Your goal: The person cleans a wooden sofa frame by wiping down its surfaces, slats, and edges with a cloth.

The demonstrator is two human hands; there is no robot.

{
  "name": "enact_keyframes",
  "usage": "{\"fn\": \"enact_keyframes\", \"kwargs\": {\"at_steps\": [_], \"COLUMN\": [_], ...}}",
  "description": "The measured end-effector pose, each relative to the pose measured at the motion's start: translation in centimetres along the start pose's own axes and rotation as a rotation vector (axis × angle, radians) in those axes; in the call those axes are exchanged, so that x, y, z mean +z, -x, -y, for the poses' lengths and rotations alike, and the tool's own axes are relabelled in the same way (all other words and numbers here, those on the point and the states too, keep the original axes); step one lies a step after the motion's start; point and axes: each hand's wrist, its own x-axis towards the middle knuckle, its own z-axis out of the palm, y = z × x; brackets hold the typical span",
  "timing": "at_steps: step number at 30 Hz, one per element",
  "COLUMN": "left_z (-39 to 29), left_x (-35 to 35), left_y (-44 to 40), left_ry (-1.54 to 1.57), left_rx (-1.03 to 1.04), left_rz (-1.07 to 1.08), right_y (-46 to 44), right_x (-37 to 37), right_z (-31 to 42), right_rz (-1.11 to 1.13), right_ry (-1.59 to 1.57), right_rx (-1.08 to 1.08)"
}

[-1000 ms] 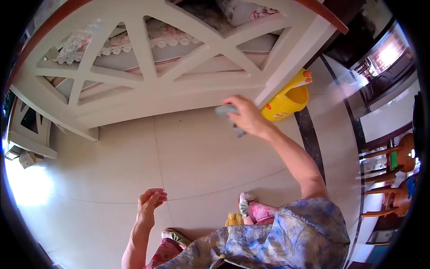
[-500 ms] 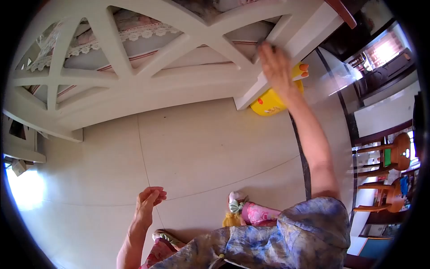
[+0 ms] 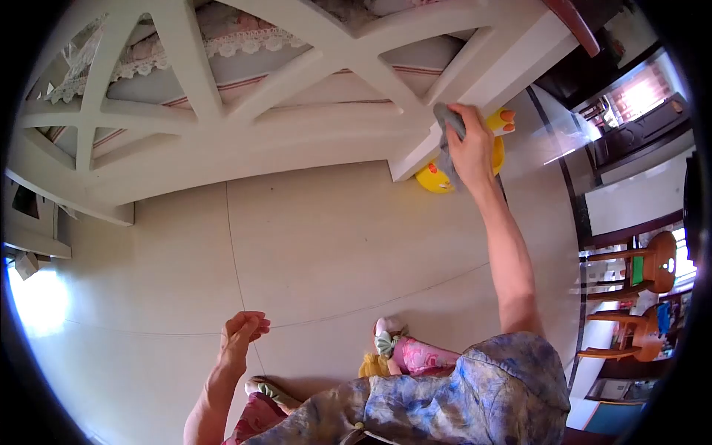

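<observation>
My right hand [image 3: 472, 148] is closed round a grey cloth [image 3: 447, 141] at the right post of a cream bed end board [image 3: 297, 144]. Part of the cloth hangs down below the fingers, in front of a yellow bucket [image 3: 432, 179]. The bucket stands on the floor behind the post, partly hidden by my hand. My left hand [image 3: 243, 326] hangs over the tiled floor at the lower left, its fingers curled together; whether anything is between them is too small to tell.
Behind the board's openings lies bedding with a lace edge [image 3: 256, 41]. Wooden chairs [image 3: 645, 263] stand at the far right. My feet are on the floor below, with something yellow [image 3: 373, 365] beside the right one. A small box [image 3: 27, 265] is at the far left.
My right hand with the grey cloth has moved from below the board up to the post, then slightly down it. The view has shifted. My left hand keeps its curled shape.
</observation>
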Motion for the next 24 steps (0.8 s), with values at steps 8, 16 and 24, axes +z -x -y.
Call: {"fn": "enact_keyframes", "kwargs": {"at_steps": [8, 16, 24], "left_z": [-0.4, -1.1, 0.2], "left_x": [0.2, 0.6, 0.0], "left_y": [-0.5, 0.1, 0.3], "left_ry": [-0.018, -0.024, -0.011], "left_rx": [0.0, 0.034, -0.018], "left_rz": [-0.008, 0.019, -0.014], "right_y": [-3.6, -2.8, -2.0], "right_x": [4.7, -0.8, 1.7], "right_z": [-0.1, -1.4, 0.1], "right_rz": [0.152, 0.376, -0.064], "right_ry": [0.498, -0.049, 0.33], "right_rx": [-0.112, 0.01, -0.239]}}
